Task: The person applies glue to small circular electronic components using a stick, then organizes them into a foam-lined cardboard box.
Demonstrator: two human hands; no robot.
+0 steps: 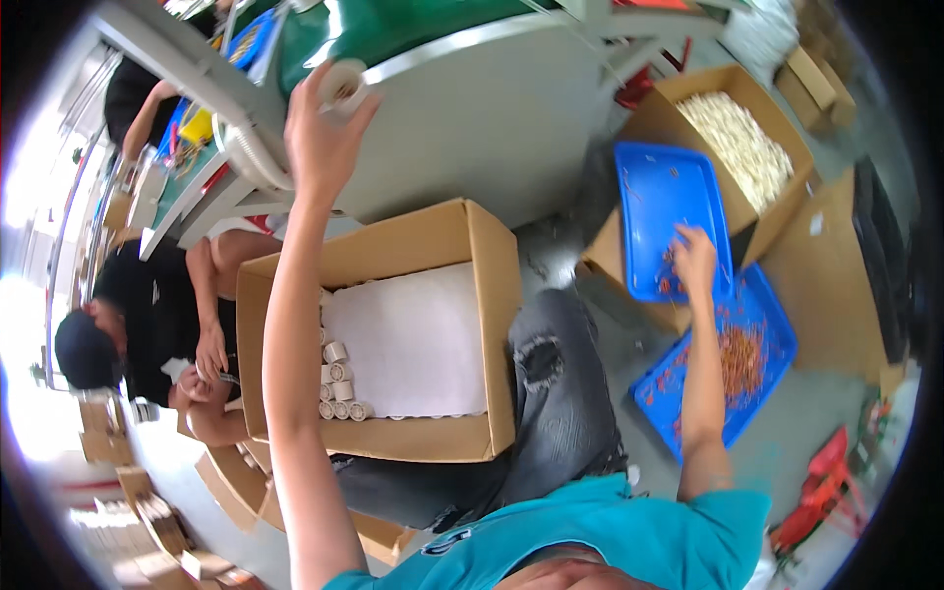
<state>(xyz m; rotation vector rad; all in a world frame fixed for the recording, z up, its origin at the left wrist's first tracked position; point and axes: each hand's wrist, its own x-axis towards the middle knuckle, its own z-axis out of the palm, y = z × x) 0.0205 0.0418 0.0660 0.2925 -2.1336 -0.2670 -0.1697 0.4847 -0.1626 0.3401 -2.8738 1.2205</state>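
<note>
Raised at the edge of the green work surface (413, 29), my left hand (323, 147) grips a short white plastic cylinder (344, 83) between thumb and fingers. Its hollow end faces up, with something brownish inside. My right hand (696, 258) reaches into the upper blue tray (664, 187), fingers bent together over a few small reddish-brown pieces (672, 284). Whatever those fingertips pinch is too small to make out. Between my arms, an open cardboard box (393, 444) has several similar white cylinders (339, 382) along its left side, beside a white sheet (408, 339).
A lower blue tray (777, 324) holds a heap of reddish-brown pieces (737, 364). Behind it stands a carton (678, 93) full of small cream-coloured parts (737, 147). A co-worker in black (147, 305) sits at left. The grey table leg (187, 69) rises near my left hand.
</note>
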